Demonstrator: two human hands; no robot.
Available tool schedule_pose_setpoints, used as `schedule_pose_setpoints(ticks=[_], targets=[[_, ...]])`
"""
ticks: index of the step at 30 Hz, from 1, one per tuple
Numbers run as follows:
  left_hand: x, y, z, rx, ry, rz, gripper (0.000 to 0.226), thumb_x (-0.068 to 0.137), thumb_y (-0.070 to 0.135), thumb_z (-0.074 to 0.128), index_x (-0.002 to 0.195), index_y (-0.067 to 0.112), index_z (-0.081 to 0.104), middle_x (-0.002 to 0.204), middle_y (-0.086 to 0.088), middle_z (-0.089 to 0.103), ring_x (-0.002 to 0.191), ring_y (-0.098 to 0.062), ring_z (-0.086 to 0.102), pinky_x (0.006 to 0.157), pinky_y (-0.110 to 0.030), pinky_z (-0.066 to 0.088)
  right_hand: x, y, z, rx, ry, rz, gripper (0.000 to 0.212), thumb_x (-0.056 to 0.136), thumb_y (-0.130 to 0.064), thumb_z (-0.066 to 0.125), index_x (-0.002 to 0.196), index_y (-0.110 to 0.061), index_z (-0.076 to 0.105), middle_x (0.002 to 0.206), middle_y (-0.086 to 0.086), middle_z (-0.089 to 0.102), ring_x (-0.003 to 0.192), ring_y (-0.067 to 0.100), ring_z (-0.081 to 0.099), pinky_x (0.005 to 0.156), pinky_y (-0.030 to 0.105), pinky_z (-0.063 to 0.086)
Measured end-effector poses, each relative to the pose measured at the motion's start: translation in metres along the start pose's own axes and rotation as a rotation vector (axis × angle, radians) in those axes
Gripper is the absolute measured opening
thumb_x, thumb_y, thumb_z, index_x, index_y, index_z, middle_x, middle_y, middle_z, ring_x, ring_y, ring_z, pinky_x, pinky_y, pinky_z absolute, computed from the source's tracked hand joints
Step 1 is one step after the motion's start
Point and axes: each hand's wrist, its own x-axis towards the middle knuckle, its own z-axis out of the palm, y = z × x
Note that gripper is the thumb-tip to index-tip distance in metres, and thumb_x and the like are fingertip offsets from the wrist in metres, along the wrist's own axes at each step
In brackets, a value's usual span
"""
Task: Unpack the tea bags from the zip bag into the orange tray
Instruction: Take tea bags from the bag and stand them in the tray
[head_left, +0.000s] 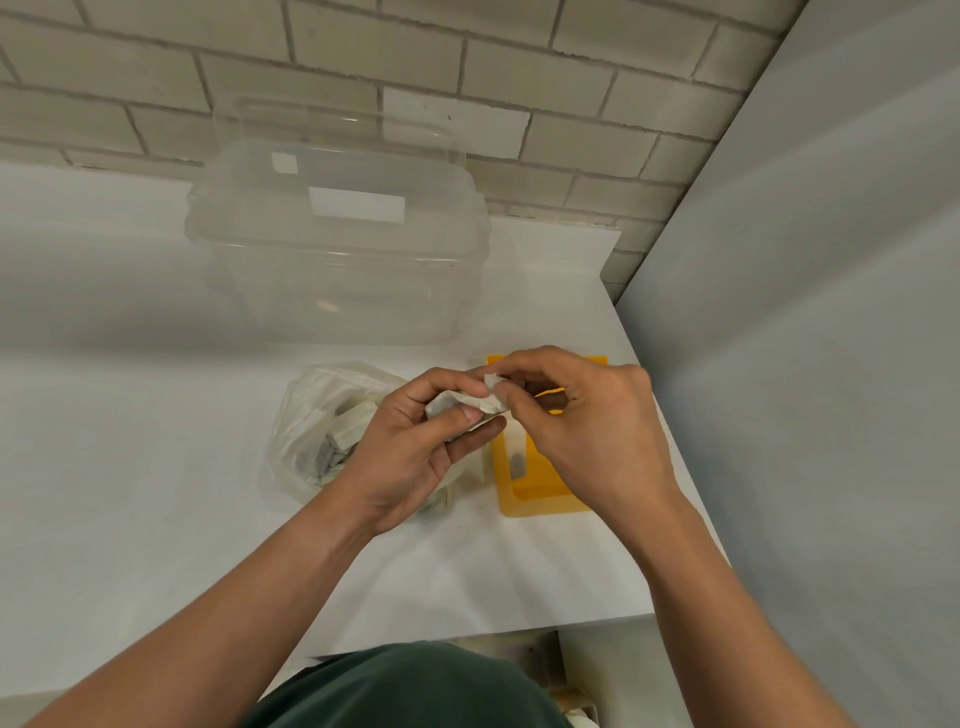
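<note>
Tea bag (466, 403), white and crumpled, is held in the air between both hands, just above the gap between the zip bag (317, 421) and the orange tray (540, 493). The left hand (415, 447) comes in from the lower left with its palm turned up and inward. Its fingers curl under the tea bag and its thumb presses on top. The right hand (592, 421) reaches across from the right, knuckles up, and pinches the upper right corner of the same tea bag between thumb and forefinger, with the other fingers loosely bent above the tray. Both forearms are bare and stretch forward from the bottom of the view.

The zip bag lies crumpled on the white table (156, 467), just left of the left hand and partly hidden behind it, with more tea bags (353, 423) visible inside. The orange tray sits on the table to the right, close beside the zip bag, under the right hand. A second tea bag (516, 452) lies in it.

Farther back stands a clear plastic box (337, 260), against a pale brick wall (519, 67). A green shirt (415, 686) shows at the bottom edge.
</note>
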Motion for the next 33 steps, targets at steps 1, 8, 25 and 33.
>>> schedule_pose_setpoints(ticks=[1, 8, 25, 33], targets=[[0.000, 0.000, 0.000, -0.003, -0.001, 0.001, 0.020, 0.092, -0.003, 0.059, 0.093, 0.012, 0.073, 0.130, -0.017, 0.067, 0.121, -0.031, 0.066, 0.100, -0.038, 0.056, 0.000, 0.001, 0.000, 0.027, -0.005, 0.021, 0.011, 0.091, -0.019, 0.078, 0.102, -0.020, 0.079, 0.091, -0.014, 0.078, 0.085, 0.001, 0.073, 0.074, 0.026, 0.060], [0.002, 0.002, 0.002, -0.022, 0.039, -0.010, 0.013, 0.091, 0.001, 0.058, 0.097, 0.009, 0.066, 0.114, -0.017, 0.071, 0.108, -0.028, 0.070, 0.092, -0.034, 0.059, -0.004, 0.000, -0.006, 0.072, -0.187, 0.001, 0.024, 0.093, -0.011, 0.071, 0.114, -0.020, 0.077, 0.103, -0.014, 0.077, 0.094, -0.004, 0.071, 0.086, 0.022, 0.059], [0.002, 0.002, 0.006, -0.038, 0.089, -0.054, 0.017, 0.100, -0.003, 0.051, 0.106, 0.008, 0.062, 0.125, -0.009, 0.073, 0.111, -0.033, 0.073, 0.090, -0.038, 0.061, -0.011, 0.022, 0.001, 0.086, 0.063, -0.059, 0.021, 0.087, -0.002, 0.076, 0.104, -0.015, 0.080, 0.096, -0.026, 0.071, 0.086, -0.008, 0.070, 0.080, 0.013, 0.057], [0.002, 0.002, -0.001, -0.126, 0.216, -0.071, 0.016, 0.101, -0.004, 0.049, 0.111, 0.004, 0.059, 0.132, -0.018, 0.069, 0.117, -0.040, 0.070, 0.090, -0.037, 0.062, -0.015, 0.061, -0.011, 0.321, 0.062, 0.236, 0.022, 0.088, -0.008, 0.078, 0.093, -0.030, 0.079, 0.091, -0.018, 0.077, 0.085, 0.009, 0.075, 0.078, 0.022, 0.058]])
